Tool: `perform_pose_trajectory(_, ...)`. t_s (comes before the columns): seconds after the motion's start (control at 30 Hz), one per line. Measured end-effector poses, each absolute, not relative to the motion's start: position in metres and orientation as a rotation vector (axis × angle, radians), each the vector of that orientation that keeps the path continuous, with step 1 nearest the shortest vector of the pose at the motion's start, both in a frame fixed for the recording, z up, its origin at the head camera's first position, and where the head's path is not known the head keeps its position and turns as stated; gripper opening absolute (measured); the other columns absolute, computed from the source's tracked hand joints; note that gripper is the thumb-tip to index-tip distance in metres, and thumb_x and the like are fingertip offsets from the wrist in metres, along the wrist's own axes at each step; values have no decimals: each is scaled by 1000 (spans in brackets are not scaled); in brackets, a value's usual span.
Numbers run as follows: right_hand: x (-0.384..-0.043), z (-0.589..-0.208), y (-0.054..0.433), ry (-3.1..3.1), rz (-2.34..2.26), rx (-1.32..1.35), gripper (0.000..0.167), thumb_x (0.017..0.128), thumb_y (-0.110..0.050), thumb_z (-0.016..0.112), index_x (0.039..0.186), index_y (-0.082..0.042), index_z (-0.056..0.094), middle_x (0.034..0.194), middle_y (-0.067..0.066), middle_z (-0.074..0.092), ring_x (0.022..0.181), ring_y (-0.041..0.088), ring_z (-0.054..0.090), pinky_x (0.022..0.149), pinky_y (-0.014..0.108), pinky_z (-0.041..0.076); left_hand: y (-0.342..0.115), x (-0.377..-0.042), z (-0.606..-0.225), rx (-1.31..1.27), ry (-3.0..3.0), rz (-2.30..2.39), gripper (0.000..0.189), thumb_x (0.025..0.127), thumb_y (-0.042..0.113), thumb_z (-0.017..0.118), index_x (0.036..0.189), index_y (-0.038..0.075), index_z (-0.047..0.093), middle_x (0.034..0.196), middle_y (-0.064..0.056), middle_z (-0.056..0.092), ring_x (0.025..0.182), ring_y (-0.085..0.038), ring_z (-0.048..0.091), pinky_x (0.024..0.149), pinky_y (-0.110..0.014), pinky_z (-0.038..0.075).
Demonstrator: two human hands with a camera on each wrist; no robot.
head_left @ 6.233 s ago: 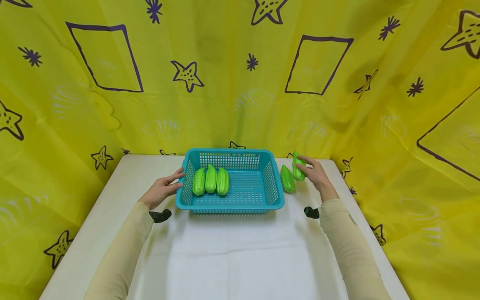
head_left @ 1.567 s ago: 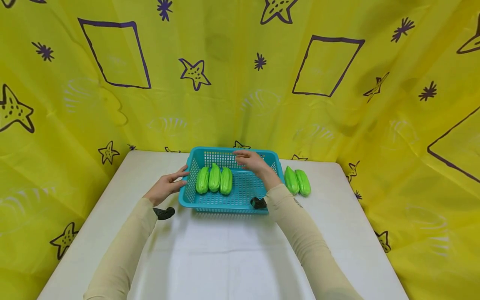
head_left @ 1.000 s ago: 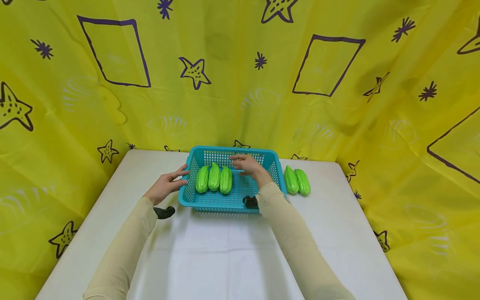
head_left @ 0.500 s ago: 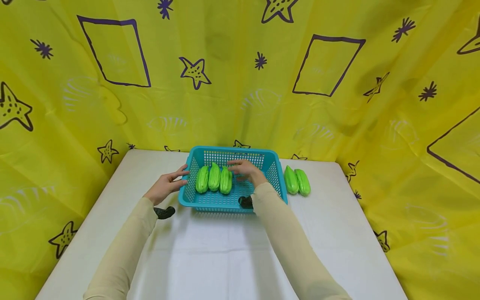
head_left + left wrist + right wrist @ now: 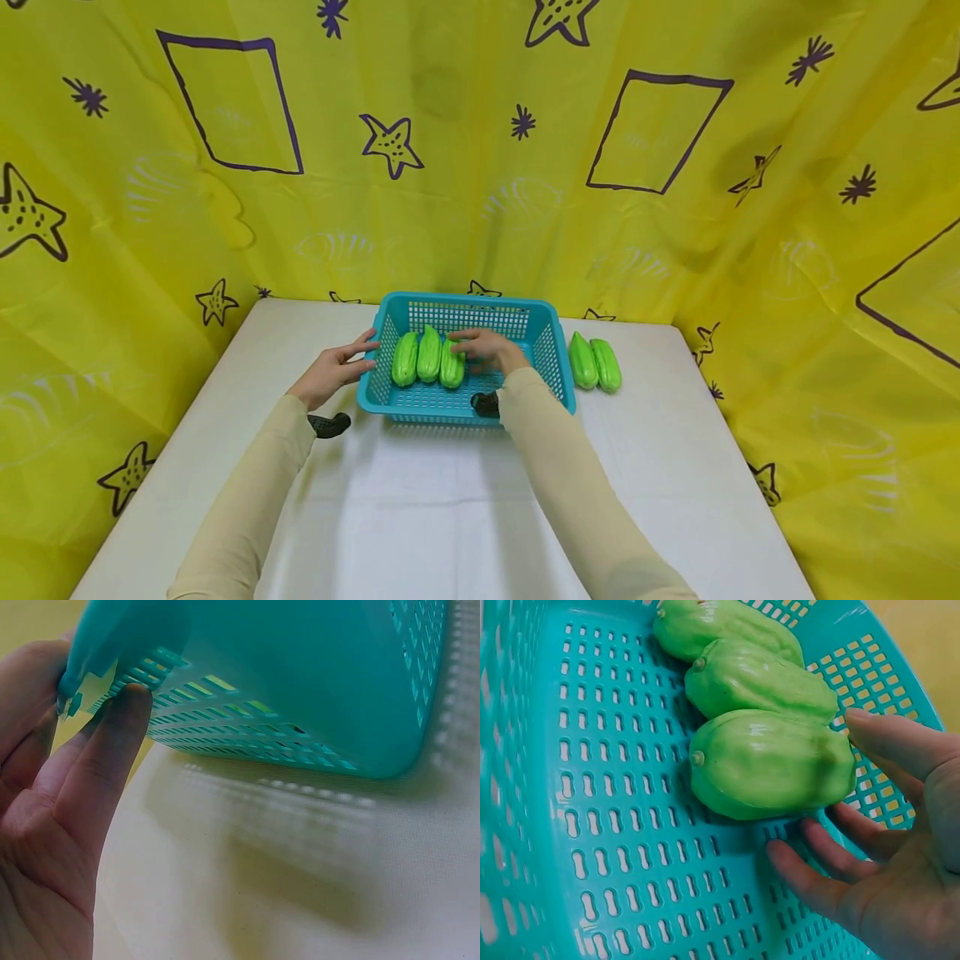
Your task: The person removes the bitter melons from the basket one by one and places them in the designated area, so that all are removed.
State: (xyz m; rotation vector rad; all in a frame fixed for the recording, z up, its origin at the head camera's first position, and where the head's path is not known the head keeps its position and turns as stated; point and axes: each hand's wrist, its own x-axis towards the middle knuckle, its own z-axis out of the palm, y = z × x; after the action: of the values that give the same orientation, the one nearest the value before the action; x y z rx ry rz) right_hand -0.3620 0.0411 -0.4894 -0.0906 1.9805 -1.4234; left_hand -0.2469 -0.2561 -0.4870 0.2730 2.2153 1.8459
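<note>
A turquoise perforated plastic basket [image 5: 416,411] stands at the far side of the table. Three green ridged gourds lie side by side in its left half; the rightmost gourd [image 5: 765,765] is nearest my right hand [image 5: 487,348]. That hand reaches into the basket with fingers spread around the gourd's far end, not closed on it; whether a fingertip touches cannot be told. My left hand [image 5: 326,377] holds the basket's left rim, with one digit against the outer wall below the rim in the left wrist view and others at the rim.
Two more green gourds [image 5: 595,362] lie together on the white-covered table [image 5: 450,508], just right of the basket. A yellow curtain [image 5: 480,208] with drawn stars and frames hangs behind and on both sides. Dark wrist devices [image 5: 330,426] project from both sleeves.
Earlier my right hand was at a gourd right of the basket; that gourd now lies beside the other. The hand has moved left and lower, over the rightmost gourd inside. My left hand stays put.
</note>
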Motion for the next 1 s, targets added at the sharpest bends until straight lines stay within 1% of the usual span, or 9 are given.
perform_pose_trajectory(0.2, -361, -491, 41, 1977, -1353, -156, 53, 96, -17, 65, 146, -21, 49, 157, 12, 32, 139, 40, 32, 104, 54, 44, -260, -255, -501, 278, 2244, 1836, 55, 99, 19, 59, 147, 0, 41, 163, 4, 16, 147, -30, 18, 109, -55, 35)
perform_pose_trajectory(0.37, -362, -492, 42, 1980, -1318, -188, 55, 95, -17, 66, 147, -22, 48, 158, 11, 30, 140, 38, 32, 105, 54, 42, -264, -259, -508, 286, 2247, 1831, 58, 98, 25, 62, 147, 3, 43, 162, 8, 18, 147, -28, 19, 109, -52, 37)
perform_pose_trajectory(0.5, -363, -494, 43, 2033, -1255, -235, 57, 93, -13, 68, 146, -23, 49, 159, 11, 27, 140, 36, 32, 106, 54, 41, -264, -260, -509, 293, 2239, 1833, 59, 97, 27, 63, 147, 4, 43, 162, 8, 18, 145, -30, 25, 109, -51, 37)
perform_pose_trajectory(0.63, -364, -495, 46, 2075, -1208, -265, 57, 93, -9, 68, 145, -22, 51, 159, 13, 25, 138, 35, 36, 104, 53, 43, -264, -259, -510, 289, 2236, 1830, 59, 97, 27, 63, 147, 4, 43, 162, 8, 18, 143, -32, 31, 109, -49, 37)
perform_pose_trajectory(0.87, -364, -495, 50, 2080, -1220, -253, 56, 93, -7, 67, 144, -21, 51, 158, 15, 26, 135, 35, 41, 102, 53, 45, -264, -261, -510, 282, 2248, 1826, 57, 97, 25, 63, 147, 4, 43, 162, 8, 18, 147, -27, 22, 108, -51, 39)
perform_pose_trajectory(1.0, -364, -494, 51, 2084, -1239, -238, 55, 93, -6, 66, 145, -20, 51, 157, 17, 27, 133, 35, 43, 101, 52, 46, -264, -260, -509, 279, 2248, 1831, 56, 99, 21, 61, 148, 2, 42, 162, 7, 17, 147, -28, 20, 108, -53, 37)
